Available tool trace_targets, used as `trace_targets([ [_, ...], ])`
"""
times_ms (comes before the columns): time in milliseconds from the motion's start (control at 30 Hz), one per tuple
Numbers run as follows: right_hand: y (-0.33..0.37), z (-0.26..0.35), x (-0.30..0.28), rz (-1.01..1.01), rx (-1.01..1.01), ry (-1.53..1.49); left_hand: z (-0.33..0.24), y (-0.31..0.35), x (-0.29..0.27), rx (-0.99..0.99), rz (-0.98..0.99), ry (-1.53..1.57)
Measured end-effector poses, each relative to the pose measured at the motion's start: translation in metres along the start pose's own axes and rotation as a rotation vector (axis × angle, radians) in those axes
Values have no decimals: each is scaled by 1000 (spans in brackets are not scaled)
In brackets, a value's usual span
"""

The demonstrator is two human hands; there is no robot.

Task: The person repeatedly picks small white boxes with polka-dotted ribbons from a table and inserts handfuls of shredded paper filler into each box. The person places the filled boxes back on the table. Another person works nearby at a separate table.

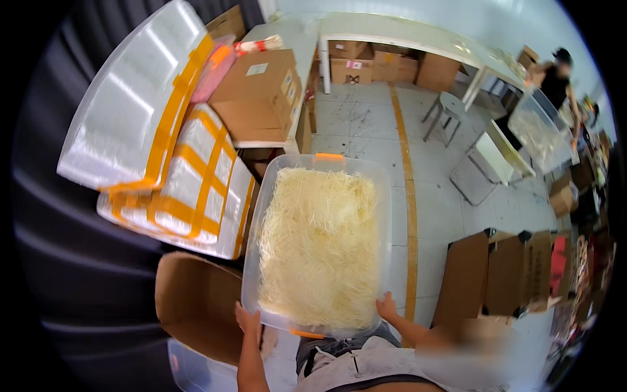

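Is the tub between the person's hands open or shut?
Open: no lid covers the tub, and the pale shreds inside show uncovered from above.

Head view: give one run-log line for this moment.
left hand: holding bin, near-left; right hand: holding bin, near-right; contents: pale shreds; beside: open carton

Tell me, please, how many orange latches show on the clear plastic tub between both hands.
2: the far latch at the far end of the tub, and the near latch at its near end, between the left hand and right hand. Others may be hidden.
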State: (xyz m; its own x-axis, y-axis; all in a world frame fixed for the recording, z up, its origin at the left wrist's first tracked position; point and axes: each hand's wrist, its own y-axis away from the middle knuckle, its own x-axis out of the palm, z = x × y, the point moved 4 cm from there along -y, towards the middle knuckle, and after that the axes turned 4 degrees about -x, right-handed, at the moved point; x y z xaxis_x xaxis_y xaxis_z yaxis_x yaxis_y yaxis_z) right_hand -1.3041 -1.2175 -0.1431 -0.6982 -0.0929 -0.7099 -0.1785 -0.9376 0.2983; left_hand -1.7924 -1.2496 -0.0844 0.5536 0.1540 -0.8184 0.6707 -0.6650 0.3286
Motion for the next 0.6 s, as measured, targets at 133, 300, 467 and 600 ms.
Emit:
trace_targets([
  [133,28,30,-1,-108,261,-18,9,-50,10,186,251,-114],
  [300,55,26,26,-307,440,47,-2,-91,28,116,556,-379],
  [467,74,18,31,-271,454,-26,-17,-101,24,296,616,-496],
  [600,76,18,40,-254,528,-12,-18,-108,21,379,660,-543],
])
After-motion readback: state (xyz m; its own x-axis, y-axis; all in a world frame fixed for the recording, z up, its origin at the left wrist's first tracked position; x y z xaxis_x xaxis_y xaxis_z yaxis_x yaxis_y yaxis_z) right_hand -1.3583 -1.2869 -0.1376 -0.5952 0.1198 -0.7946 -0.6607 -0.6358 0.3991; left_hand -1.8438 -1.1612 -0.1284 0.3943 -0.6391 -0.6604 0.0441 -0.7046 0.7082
